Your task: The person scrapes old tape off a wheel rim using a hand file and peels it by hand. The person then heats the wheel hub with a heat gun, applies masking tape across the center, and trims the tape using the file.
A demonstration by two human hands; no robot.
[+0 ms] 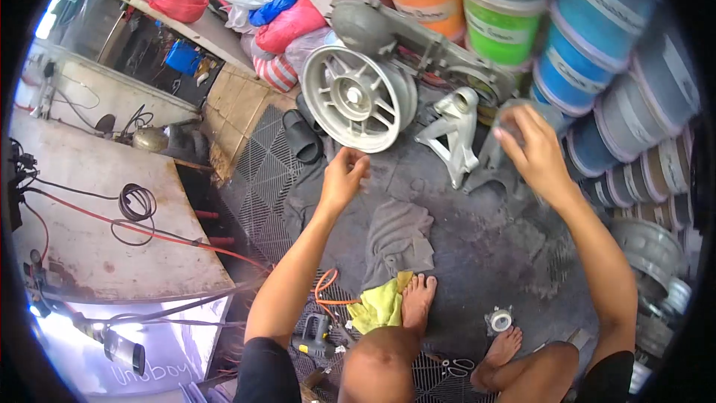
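My left hand point(345, 177) is just below the lower edge of a silver spoked wheel rim point(319, 121), fingers loosely curled and with nothing visible in it. Whether it touches the rim I cannot tell. My right hand point(531, 151) is raised over a dark grey metal part point(488, 163), its fingers bent and apart, holding nothing I can see. Between the hands, a silver triangular metal bracket point(464, 134) stands on the floor. Behind it, a large grey engine casing point(365, 26) leans near the stacked tubs.
Stacked labelled tubs point(503, 33) line the right side. A grey cloth point(399, 242), a yellow-green cloth point(377, 306), a power tool point(313, 337), a tape roll point(500, 320) and scissors point(456, 367) lie near my feet. Black sandals point(302, 138) sit by the rim. A cable-strewn table point(82, 216) stands left.
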